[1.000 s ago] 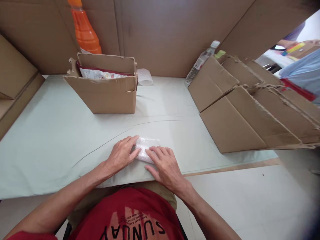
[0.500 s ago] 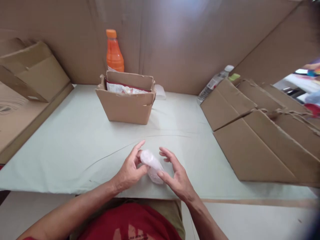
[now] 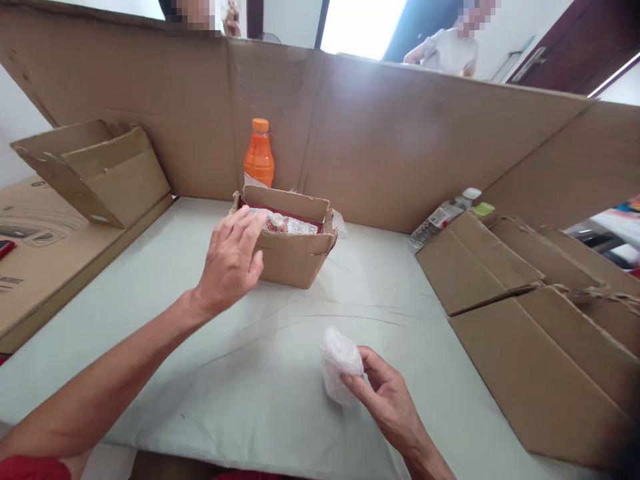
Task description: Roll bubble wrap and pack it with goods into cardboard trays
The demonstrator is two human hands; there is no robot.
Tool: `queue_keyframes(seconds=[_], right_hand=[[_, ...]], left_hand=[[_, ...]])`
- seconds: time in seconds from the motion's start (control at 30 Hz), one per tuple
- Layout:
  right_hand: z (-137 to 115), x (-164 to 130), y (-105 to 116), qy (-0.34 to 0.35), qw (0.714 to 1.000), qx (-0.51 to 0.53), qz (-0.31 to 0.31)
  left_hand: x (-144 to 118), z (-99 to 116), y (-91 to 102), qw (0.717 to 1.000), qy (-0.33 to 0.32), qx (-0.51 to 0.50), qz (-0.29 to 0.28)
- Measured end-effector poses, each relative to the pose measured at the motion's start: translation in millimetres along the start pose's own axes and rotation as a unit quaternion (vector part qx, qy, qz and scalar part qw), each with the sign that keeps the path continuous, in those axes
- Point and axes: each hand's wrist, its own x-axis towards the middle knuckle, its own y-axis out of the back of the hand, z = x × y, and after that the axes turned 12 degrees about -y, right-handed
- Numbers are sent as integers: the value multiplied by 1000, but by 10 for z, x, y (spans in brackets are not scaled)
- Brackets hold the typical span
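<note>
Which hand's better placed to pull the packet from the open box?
Probably the left hand: it's extended to the open box, close to the packet, nothing visibly held. The right hand is farther off and holds the bubble wrap.

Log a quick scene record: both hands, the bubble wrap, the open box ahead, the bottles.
Left hand: raised, overlapping the open box in view; contact unclear
Right hand: holds the bubble wrap
Bubble wrap: bunched; contents, if any, hidden
Open box: printed bag inside
Orange bottle: upright, behind the open box
Clear bottle: beside the right-side boxes
</note>
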Motion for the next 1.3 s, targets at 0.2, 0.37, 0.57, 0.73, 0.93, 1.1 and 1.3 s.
queue_keyframes(seconds=[0.2,0.37,0.57,0.73,0.93,1.1,1.3], right_hand=[[-381,137,315,138,983,-83,86],[-1122,199,608,237,947,-97,195],[-1882,657,149,319,896,-305,43],[-1985,980,-525,275,761,-581,-93],[-2001,1053,-956,197,701,-660,-186],[-1987,1077,-1012,202,705,-646,-211],[-1859,650,-106,278,824,-493,46]], left_hand=[[143,-196,-57,998,-56,-6,-25],[-271,246,395,989,-127,-71,-10],[-791,563,1032,991,-106,-63,-55],[-861,577,1145,997,-54,-61,-18],[-840,565,1079,995,-59,-84,12],[-858,560,1114,996,-55,-64,29],[-1120,536,1149,985,114,-76,106]])
